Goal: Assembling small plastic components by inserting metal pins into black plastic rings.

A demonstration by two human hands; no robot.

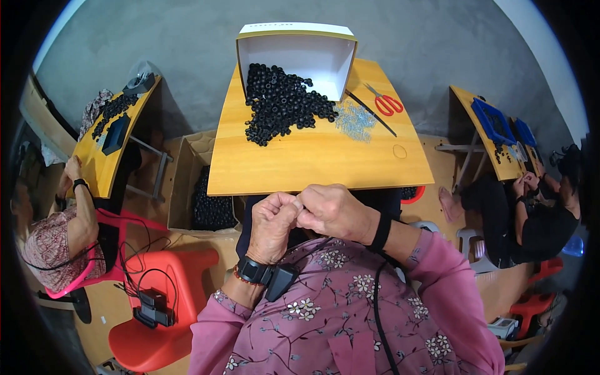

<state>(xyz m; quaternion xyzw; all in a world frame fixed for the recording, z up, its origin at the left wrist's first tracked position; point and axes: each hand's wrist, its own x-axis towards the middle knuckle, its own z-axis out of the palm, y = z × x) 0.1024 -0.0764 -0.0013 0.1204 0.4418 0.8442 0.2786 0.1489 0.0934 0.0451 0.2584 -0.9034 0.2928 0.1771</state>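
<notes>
My left hand (pixel 270 226) and my right hand (pixel 337 211) meet just off the near edge of the wooden table (pixel 300 165). Both are closed, with the fingertips pinched together; whatever lies between them is too small or hidden to make out. Beyond them, a heap of small round black parts (pixel 281 109) spills from an open white box (pixel 325 59) lying on its side. To the right of the heap is a scatter of small clear, silvery pieces (pixel 355 122). Red-handled scissors (pixel 389 105) and a thin black strip (pixel 378 119) rest beside those pieces.
A thin loop (pixel 400 151) lies near the table's right edge. Below on the left stands a cardboard box (pixel 181 187) holding more black parts, near a red chair (pixel 156 312) carrying a black device with cables. Other people sit working at tables on the left and right.
</notes>
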